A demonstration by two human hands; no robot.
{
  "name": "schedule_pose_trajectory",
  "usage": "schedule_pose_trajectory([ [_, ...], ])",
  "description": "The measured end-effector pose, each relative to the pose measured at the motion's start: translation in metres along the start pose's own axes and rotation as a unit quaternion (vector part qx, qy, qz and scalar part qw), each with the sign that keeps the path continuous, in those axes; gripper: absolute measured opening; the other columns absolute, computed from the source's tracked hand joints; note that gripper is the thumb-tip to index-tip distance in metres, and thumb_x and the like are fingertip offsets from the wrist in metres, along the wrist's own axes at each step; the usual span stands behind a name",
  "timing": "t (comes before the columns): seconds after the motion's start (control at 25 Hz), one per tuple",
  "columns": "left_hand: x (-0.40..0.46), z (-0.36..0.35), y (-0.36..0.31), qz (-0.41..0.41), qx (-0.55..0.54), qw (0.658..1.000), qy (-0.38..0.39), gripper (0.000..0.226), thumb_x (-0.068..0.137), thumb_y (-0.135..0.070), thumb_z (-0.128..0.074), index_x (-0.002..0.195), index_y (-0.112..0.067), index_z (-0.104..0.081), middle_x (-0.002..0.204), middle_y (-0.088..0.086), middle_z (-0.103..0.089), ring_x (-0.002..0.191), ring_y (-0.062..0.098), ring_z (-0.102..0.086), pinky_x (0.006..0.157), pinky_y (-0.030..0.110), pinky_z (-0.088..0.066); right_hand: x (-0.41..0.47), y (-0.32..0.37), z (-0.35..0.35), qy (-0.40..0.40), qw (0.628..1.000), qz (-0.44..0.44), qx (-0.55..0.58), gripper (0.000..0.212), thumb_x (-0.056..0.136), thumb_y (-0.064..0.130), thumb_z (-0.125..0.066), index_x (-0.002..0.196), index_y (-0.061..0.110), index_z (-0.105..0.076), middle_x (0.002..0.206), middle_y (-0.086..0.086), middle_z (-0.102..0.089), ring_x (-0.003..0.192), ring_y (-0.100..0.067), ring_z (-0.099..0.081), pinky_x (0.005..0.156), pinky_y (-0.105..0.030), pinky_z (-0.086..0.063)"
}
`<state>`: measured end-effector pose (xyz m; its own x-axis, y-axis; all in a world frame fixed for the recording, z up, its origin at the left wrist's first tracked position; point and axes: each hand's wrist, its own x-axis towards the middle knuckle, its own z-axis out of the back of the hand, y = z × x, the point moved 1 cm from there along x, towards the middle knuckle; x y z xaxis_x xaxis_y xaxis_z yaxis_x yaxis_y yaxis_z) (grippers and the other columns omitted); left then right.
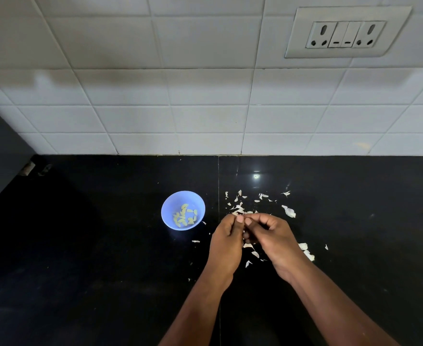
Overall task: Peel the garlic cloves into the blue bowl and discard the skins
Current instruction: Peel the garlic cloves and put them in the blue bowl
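The blue bowl (183, 210) sits on the black desk (93, 245), a small, round, pale periwinkle dish with a little heap of peeled garlic cloves (185, 216) at its bottom; they look pale yellow-green, smooth and slim. Just right of it, both hands meet above the desk with fingertips together. The left hand (226, 243) and right hand (272, 239) are curled narrow, pinching something tiny between them; I cannot tell what it is, as the fingers cover it. Papery white skins (289, 211) lie scattered on the desk beyond and beneath the hands, some curled, some mere flakes. Behind is a white tiled wall (180, 96) with a socket plate (346, 33).
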<state>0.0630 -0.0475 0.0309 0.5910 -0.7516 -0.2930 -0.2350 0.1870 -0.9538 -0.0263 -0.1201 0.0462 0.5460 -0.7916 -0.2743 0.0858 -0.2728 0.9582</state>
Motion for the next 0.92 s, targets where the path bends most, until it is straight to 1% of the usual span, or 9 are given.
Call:
schedule_pose_trajectory([
  [0.12, 0.002, -0.008, 0.001, -0.015, 0.018, 1.0, 0.009, 0.025, 0.111, -0.023, -0.051, 0.096, -0.018, -0.071, 0.087, 0.0, -0.07, 0.081, 0.011, -0.063, 0.081, 0.033, -0.059, 0.006, -0.004, 0.002, -0.011, 0.998, -0.034, 0.046, 0.021, 0.104, 0.011, -0.061, 0.096, 0.003, -0.077, 0.069, -0.004, -0.071, 0.059, -0.009, -0.064, 0.059, -0.022, -0.055],
  [0.28, 0.008, -0.012, 0.005, 0.025, -0.013, 1.0, -0.004, 0.028, 0.111, -0.027, -0.05, 0.106, -0.008, -0.07, 0.083, 0.002, -0.065, 0.08, 0.013, -0.059, 0.077, 0.03, -0.055, 0.011, -0.009, 0.012, 0.024, 0.996, -0.059, 0.064, 0.021, 0.104, 0.016, -0.062, 0.102, 0.004, -0.079, 0.075, -0.009, -0.067, 0.063, -0.011, -0.063, 0.064, -0.024, -0.056],
  [0.4, 0.011, -0.014, 0.0, 0.049, 0.0, 0.999, 0.005, 0.027, 0.112, -0.024, -0.047, 0.1, -0.007, -0.066, 0.074, -0.002, -0.063, 0.068, 0.006, -0.059, 0.063, 0.018, -0.051, 0.015, -0.013, 0.019, 0.05, 0.994, -0.066, 0.076, 0.018, 0.102, 0.013, -0.064, 0.107, 0.003, -0.078, 0.077, -0.01, -0.067, 0.066, -0.011, -0.062, 0.067, -0.024, -0.055],
  [0.48, 0.01, -0.015, -0.003, 0.067, 0.015, 0.998, -0.001, 0.025, 0.111, -0.017, -0.046, 0.094, -0.013, -0.063, 0.07, -0.006, -0.061, 0.056, 0.0, -0.054, 0.05, 0.013, -0.041, 0.02, -0.014, 0.024, 0.028, 0.995, -0.063, 0.075, 0.013, 0.1, 0.008, -0.066, 0.107, 0.003, -0.075, 0.077, -0.01, -0.067, 0.066, -0.013, -0.062, 0.063, -0.025, -0.052],
  [0.52, 0.01, -0.013, -0.002, 0.078, 0.023, 0.997, -0.011, 0.023, 0.109, -0.014, -0.047, 0.093, -0.014, -0.063, 0.072, -0.005, -0.062, 0.056, 0.002, -0.054, 0.049, 0.015, -0.039, 0.023, -0.013, 0.027, 0.009, 0.996, -0.056, 0.065, 0.011, 0.099, 0.006, -0.067, 0.106, 0.004, -0.074, 0.078, -0.011, -0.068, 0.066, -0.014, -0.063, 0.061, -0.026, -0.051],
  [0.6, 0.013, -0.006, 0.005, 0.087, 0.096, 0.991, -0.039, 0.018, 0.102, -0.015, -0.052, 0.096, -0.021, -0.068, 0.08, -0.007, -0.069, 0.062, 0.007, -0.057, 0.055, 0.021, -0.044, 0.032, -0.012, 0.036, -0.017, 0.999, -0.031, 0.016, 0.01, 0.097, 0.005, -0.07, 0.105, 0.006, -0.076, 0.082, -0.011, -0.074, 0.068, -0.015, -0.067, 0.06, -0.027, -0.053],
  [0.72, 0.014, 0.004, 0.009, 0.052, 0.285, 0.956, -0.046, 0.022, 0.097, -0.021, -0.058, 0.103, -0.034, -0.075, 0.087, -0.012, -0.074, 0.065, 0.005, -0.062, 0.065, 0.028, -0.05, 0.048, -0.013, 0.051, -0.018, 0.997, -0.013, -0.081, 0.015, 0.094, 0.004, -0.074, 0.108, 0.006, -0.078, 0.086, -0.015, -0.077, 0.072, -0.019, -0.073, 0.066, -0.027, -0.06],
  [0.84, 0.015, 0.008, 0.008, 0.04, 0.388, 0.919, -0.055, 0.013, 0.097, -0.03, -0.064, 0.102, -0.034, -0.075, 0.094, -0.016, -0.075, 0.081, 0.006, -0.069, 0.077, 0.033, -0.059, 0.062, -0.011, 0.062, -0.02, 0.98, -0.009, -0.197, 0.015, 0.092, 0.009, -0.078, 0.107, 0.01, -0.078, 0.078, -0.006, -0.078, 0.067, -0.013, -0.074, 0.066, -0.022, -0.059],
  [0.92, 0.015, 0.011, 0.009, 0.03, 0.414, 0.908, -0.054, 0.009, 0.097, -0.035, -0.066, 0.097, -0.03, -0.074, 0.088, -0.013, -0.073, 0.081, 0.008, -0.069, 0.079, 0.037, -0.06, 0.068, -0.002, 0.066, -0.021, 0.952, 0.022, -0.304, 0.006, 0.093, 0.017, -0.077, 0.099, 0.016, -0.08, 0.074, 0.003, -0.077, 0.062, -0.007, -0.072, 0.061, -0.017, -0.056],
])
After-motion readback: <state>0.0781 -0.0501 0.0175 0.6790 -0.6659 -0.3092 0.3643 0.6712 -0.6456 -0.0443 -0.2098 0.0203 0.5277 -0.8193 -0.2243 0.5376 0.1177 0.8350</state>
